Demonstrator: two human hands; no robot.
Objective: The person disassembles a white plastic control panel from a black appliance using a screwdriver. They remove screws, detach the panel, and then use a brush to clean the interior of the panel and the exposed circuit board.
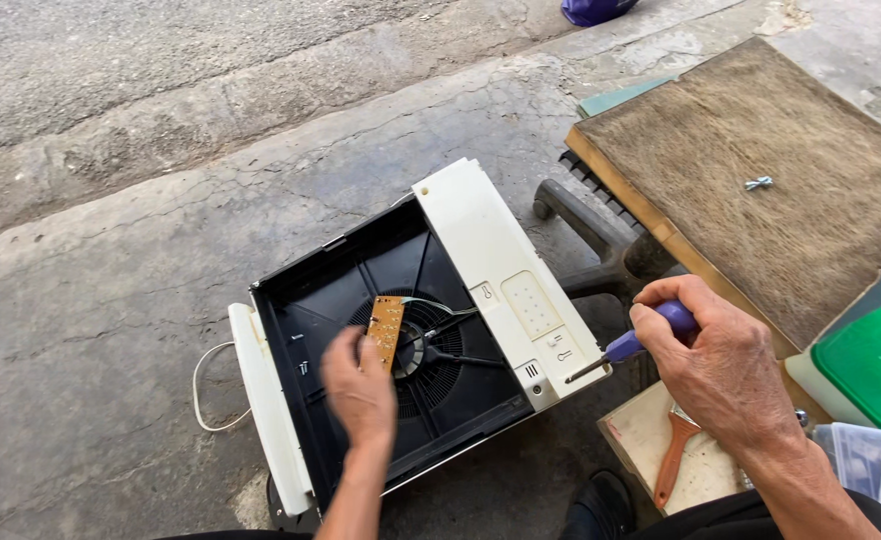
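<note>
The left hand (359, 388) is down inside an opened appliance casing (401, 340) that lies on the concrete floor (111, 280). Its fingers are pinched on the lower end of a small tan circuit board (387, 328), which stands just over the black fan grille (431, 355) in the middle of the casing. The right hand (713, 362) is wrapped tight around the purple handle of a screwdriver (633, 342); the metal tip points at the lower corner of the white control panel (506, 275) and looks to be touching or almost touching it.

Handling the board by its edges seems the sound way, and it should be lifted straight up, since thin wires appear to run from it toward the panel. The screwdriver tip would do well to stay clear of the board's face.

Room is narrow on the person's right: a wooden worktop (761, 170) with a small metal wing nut (758, 183), a green lid (871, 365) and a rust-coloured tool (675, 452) crowd that side. To the left and ahead the floor lies open, with only a white cord (201, 385) looping out beside the casing's white side rim.
</note>
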